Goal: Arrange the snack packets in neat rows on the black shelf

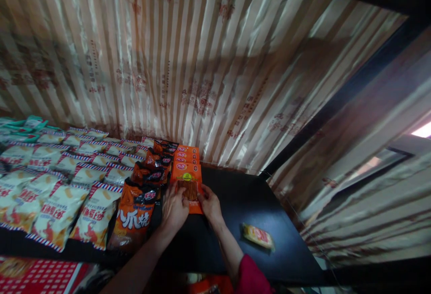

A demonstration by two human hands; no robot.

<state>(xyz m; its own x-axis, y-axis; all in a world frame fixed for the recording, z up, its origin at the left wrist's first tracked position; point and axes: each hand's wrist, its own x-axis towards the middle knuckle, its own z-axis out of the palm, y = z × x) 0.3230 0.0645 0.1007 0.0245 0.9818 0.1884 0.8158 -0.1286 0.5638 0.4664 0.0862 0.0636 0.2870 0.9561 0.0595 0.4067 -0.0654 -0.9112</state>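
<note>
A shop, or a similar place where goods are displayed, is shown. On a black shelf (pixel 242 190), many white snack bags (pixel 57 208) of one kind are lined up in rows toward eight o'clock, and green packs (pixel 30 125) are grouped at nine. Orange-and-black bags (pixel 133 217) and overlapping orange packets (pixel 187 170) are arranged in columns between seven and eight. The display is backed by a printed, striped curtain (pixel 202 60) at twelve.
</note>
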